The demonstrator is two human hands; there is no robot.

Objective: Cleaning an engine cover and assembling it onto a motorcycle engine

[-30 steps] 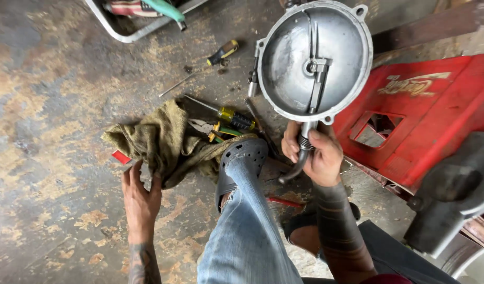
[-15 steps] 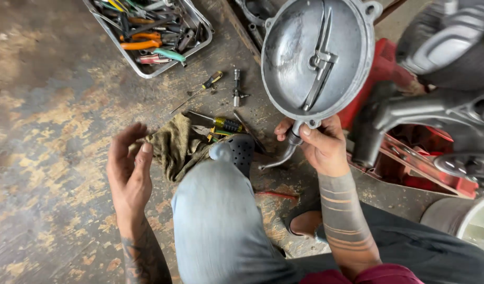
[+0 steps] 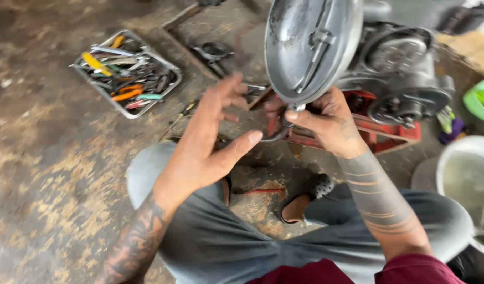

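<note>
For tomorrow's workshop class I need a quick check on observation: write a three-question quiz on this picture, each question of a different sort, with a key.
1. True or false: the left hand grips the round grey metal cover.
2. Which hand holds the cover's lower edge? A) right hand B) left hand
3. Fill in: the metal tray on the floor holds assorted hand ____.

Key: 1 false, it is open beside the cover; 2 A; 3 tools.
</note>
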